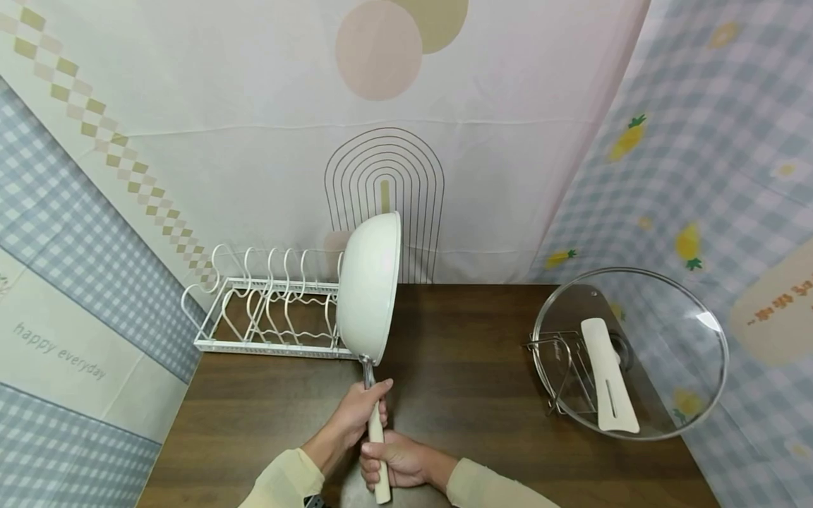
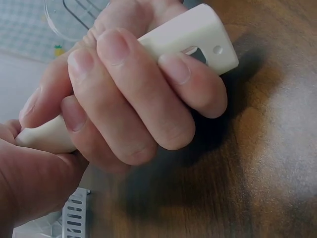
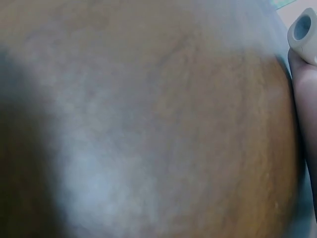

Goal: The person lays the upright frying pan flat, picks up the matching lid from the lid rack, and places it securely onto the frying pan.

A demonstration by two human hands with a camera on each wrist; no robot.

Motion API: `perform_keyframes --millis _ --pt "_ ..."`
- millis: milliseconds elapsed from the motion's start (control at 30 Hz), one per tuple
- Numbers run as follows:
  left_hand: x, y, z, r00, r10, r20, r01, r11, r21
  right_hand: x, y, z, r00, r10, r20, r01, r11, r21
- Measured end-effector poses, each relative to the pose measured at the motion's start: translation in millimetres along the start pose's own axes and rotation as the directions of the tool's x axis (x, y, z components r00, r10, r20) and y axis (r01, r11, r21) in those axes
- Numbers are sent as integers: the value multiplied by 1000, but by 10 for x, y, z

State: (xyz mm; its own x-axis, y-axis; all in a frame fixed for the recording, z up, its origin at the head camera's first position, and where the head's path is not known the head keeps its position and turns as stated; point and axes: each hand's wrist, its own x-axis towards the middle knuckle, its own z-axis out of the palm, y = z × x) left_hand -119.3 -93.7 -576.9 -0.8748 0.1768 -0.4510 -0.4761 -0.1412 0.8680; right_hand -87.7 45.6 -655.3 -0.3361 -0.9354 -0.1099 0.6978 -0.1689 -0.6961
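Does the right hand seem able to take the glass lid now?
Not at once, I think: the right hand grips the pan handle. Freed, it probably could, as nothing visible blocks its way to the glass lid.

Glass lid [image 1: 675, 346] in a wire stand [image 1: 570, 363], near the table's [image 1: 470, 381] right edge.
Towards the far right corner, a pale slotted piece [image 1: 606, 374] sits in front of the lid's dark knob [image 1: 624, 351]; a white cloth [image 1: 254, 141] with arches and pink and olive discs hangs beyond the far edge; blue checked cloths flank both sides, the left [image 1: 38, 197] lettered "happy everyday", the right [image 1: 699, 155] printed with pineapples.
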Motion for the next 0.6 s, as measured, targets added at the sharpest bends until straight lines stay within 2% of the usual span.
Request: perform_keyframes --millis 600 --pt "-4 -22 -11 1000 14 23 -14 1000 3 -11 -11 34 999 -17 34 18 999 -38"
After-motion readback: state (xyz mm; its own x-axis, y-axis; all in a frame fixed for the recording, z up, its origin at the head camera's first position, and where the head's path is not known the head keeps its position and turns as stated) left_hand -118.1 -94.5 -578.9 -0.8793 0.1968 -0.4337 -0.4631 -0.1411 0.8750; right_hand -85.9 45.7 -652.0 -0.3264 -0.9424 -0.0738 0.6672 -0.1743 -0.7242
